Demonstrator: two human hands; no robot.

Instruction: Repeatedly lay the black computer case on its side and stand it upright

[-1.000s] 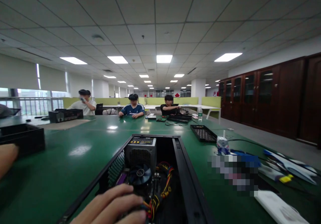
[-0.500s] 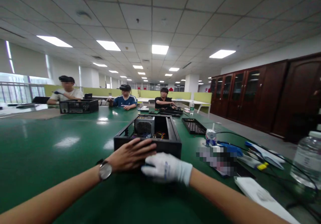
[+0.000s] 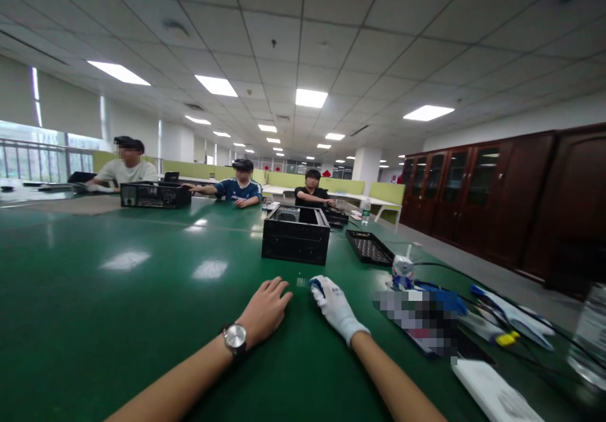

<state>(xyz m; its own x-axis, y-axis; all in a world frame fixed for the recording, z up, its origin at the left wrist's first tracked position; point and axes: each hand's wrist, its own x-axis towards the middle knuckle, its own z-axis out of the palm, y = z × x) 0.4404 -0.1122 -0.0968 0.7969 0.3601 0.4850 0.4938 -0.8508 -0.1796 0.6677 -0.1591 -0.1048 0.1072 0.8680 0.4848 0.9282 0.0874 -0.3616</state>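
Observation:
A black computer case (image 3: 294, 242) stands on the green table (image 3: 156, 321), open at the top, with a grey power supply (image 3: 286, 215) showing inside. My left hand (image 3: 266, 310), bare with a watch at the wrist, is in front of the case and apart from it. Its fingers are loosely bent and spread, and nothing is in them. To its right, my right hand (image 3: 332, 303) wears a white glove with a blue palm side. That hand is also clear of the case, its fingers half curled with no object visible in them.
A black perforated panel (image 3: 369, 247) lies right of the case. Nearer on the right are a drink carton (image 3: 403, 272), cables, a white power strip (image 3: 495, 390) and a large bottle (image 3: 589, 337). Across the table, several people sit by another case (image 3: 155, 195).
The case has slid away from me across the table. Both hands have come off its near side and now lie back from it, farther apart. Across the table, a person's arm now reaches toward the other case.

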